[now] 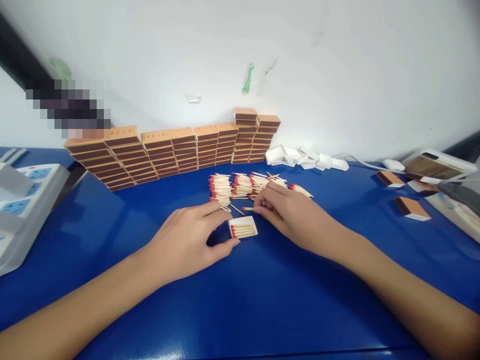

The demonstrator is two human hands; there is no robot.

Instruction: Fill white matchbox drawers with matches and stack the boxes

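Observation:
A small white matchbox tray (pixel 243 221) lies on the blue table, with several red-headed matches (pixel 243 231) lined up along its near side. My left hand (pixel 187 242) steadies this tray at its left end between thumb and forefinger. Just beyond the tray, my right hand (pixel 294 212) pinches a single match (pixel 248 208) by its plain end, red head pointing left. Behind both hands spread heaps of loose matches (pixel 221 187), partly covered by the right hand's fingers. One stray match (pixel 237 210) rests between the heap and the tray.
Stacked matchboxes (pixel 176 155) form a row along the white wall. Empty white trays (pixel 307 156) are piled right of them. Loose matchbox sleeves (pixel 412 207) and a white device with a cable (pixel 438 162) sit at right. A power strip (pixel 37 215) stands at left.

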